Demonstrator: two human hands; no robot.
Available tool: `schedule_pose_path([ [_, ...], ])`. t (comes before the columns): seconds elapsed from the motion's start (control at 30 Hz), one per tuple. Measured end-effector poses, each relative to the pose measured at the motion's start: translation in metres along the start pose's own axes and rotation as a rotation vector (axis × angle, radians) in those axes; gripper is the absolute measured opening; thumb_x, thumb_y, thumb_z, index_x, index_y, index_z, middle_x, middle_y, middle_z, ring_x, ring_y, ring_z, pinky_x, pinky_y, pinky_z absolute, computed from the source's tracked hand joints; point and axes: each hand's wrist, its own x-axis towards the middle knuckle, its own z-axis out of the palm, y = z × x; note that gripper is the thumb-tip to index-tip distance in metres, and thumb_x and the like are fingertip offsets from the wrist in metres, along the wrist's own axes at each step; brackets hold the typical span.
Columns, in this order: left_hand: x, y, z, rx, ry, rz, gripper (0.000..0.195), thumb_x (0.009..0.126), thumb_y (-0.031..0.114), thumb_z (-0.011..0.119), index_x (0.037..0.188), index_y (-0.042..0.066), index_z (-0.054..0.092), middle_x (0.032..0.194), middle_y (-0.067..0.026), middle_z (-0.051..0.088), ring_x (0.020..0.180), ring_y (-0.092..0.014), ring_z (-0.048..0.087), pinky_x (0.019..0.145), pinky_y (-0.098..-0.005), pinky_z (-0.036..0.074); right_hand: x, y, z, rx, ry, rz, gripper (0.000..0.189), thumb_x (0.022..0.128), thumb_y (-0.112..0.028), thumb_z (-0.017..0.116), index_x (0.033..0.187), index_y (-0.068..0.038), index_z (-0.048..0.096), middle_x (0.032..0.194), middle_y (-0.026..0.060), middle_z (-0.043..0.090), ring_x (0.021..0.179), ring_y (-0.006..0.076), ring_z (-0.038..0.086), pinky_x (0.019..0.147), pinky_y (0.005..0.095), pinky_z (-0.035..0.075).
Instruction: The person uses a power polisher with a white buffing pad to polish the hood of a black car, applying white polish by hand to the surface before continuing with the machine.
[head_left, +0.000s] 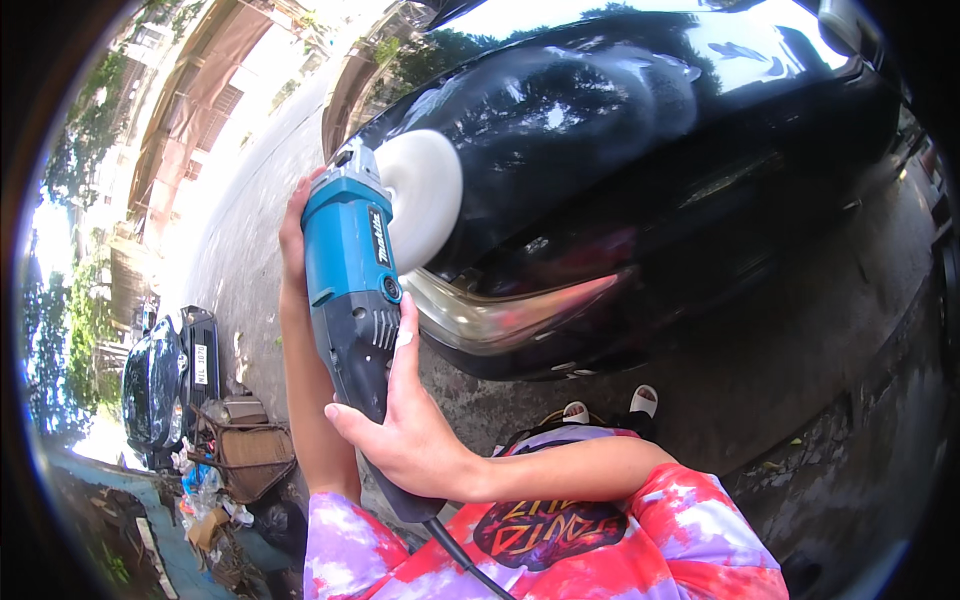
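Observation:
Both my hands hold a blue and black Makita rotary polisher (349, 247). My left hand (294, 229) is wrapped around its metal gear head from the far side, with most fingers hidden. Lower down, my right hand (412, 442) grips the black rear body, its index finger lying along the side below a round cap. The white polishing pad (424, 199) looks blurred, and its face is turned to the front of a black car (570, 180). Whether it touches the paint cannot be told. Whitish haze marks the glossy hood. Just below the pad sits the headlight (487, 311).
A power cord (469, 562) trails from the polisher across my tie-dye shirt. Another dark car (169, 382) is parked at left. Near it, a broken chair (251, 457) stands by bagged rubbish (277, 521). My feet, in white slides (643, 400), are on concrete pavement.

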Motion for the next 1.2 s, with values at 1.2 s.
schedule_pose_path([
  [1.2,0.014,0.005,0.076,-0.078,-0.244,-0.003,0.063,0.109,0.051,0.051,0.154,0.008,0.047,0.135,-0.0220,0.067,0.107,-0.031,0.076,0.090,-0.0483,0.067,-0.023,-0.028,-0.007,0.028,0.117,-0.092,0.123,0.098,0.002,0.067,0.164,-0.016,-0.035,0.161,0.0158,0.032,0.129,0.0194,0.052,0.111,0.0358,0.044],
])
